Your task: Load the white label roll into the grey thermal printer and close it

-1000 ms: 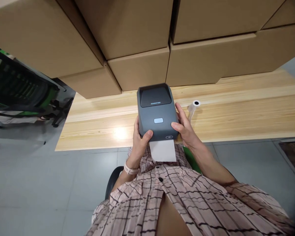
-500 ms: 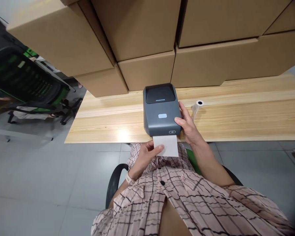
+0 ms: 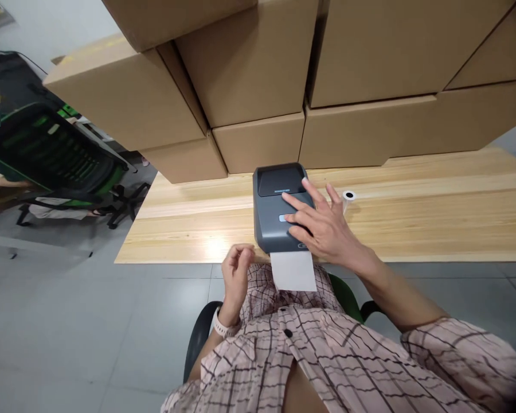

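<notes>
1. the right hand (image 3: 324, 229) is lying flat on top of the grey label printer (image 3: 275, 195), fingers spread apart and stretched toward the left, gripping nothing.
2. its fingertips (image 3: 289, 217) are resting at the small pale button (image 3: 282, 218) in the middle of the printer's top; whether they are pressing it cannot be told.
3. the left hand (image 3: 235, 274) is hovering just left of the printer's front edge, fingers loosely curled toward the thumb, holding nothing and touching nothing.
4. a pale watch (image 3: 223, 328) is sitting on the left wrist.
5. the printer is standing at the near edge of the wooden table (image 3: 434, 218), right in front of the person, its dark lid window (image 3: 277, 182) facing away.
6. a white blank label (image 3: 293, 271) is hanging out of the printer's front slot, over the table edge and above the person's checked shirt (image 3: 327, 355). the left hand is near it but apart from it.
7. a small white paper roll core (image 3: 348, 196) is lying on the table just right of the right hand's fingers.
8. stacked cardboard boxes (image 3: 249, 86) are filling the back of the table, directly behind the printer.
9. a black and green office chair (image 3: 51, 155) is standing off to the left, well apart from the table, on the grey tiled floor (image 3: 69, 332).
10. the dark armrest (image 3: 198, 332) of the person's own chair is showing beneath the left wrist.
</notes>
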A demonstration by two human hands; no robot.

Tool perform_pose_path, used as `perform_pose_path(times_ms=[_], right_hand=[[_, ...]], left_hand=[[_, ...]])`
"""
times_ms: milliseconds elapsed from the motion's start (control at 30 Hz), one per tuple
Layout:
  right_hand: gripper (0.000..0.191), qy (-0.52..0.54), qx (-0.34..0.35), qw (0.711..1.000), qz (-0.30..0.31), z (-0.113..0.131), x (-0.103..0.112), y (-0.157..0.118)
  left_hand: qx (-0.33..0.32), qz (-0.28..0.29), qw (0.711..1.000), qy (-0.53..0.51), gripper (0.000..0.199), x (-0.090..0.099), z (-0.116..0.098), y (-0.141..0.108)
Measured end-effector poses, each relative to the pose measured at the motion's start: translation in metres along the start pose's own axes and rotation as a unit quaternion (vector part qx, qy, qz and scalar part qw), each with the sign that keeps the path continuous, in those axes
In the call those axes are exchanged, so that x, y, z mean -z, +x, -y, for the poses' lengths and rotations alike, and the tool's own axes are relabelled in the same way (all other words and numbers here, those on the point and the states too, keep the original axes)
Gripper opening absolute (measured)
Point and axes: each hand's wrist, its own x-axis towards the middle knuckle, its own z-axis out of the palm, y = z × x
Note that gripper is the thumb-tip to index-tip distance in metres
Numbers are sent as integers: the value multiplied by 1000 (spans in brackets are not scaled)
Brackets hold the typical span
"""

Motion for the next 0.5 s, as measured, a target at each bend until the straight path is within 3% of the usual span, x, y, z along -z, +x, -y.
perform_pose_path(times_ms=[67, 133, 200, 300, 367, 500], right_hand=[[31, 24, 15, 1000, 3, -4, -2, 0], [32, 67, -4, 998, -9, -7, -3, -9], [36, 142, -69, 986, -59, -8, -8, -25], [48, 275, -195, 931, -141, -7, -20, -51], [53, 325, -233, 906, -140, -3, -30, -63], [58, 345, -227, 904, -108, 4, -46, -73]], left_hand=[[-51, -27, 998, 12, 37, -4, 1, 8], [-79, 0, 997, 8, 49, -11, 2, 12], [-79, 41, 996, -5, 61, -19, 2, 13], [-66, 78, 995, -16, 67, -26, 3, 10], [-71, 87, 994, -11, 67, -27, 3, 9], [-69, 66, 995, -15, 65, -28, 5, 8]])
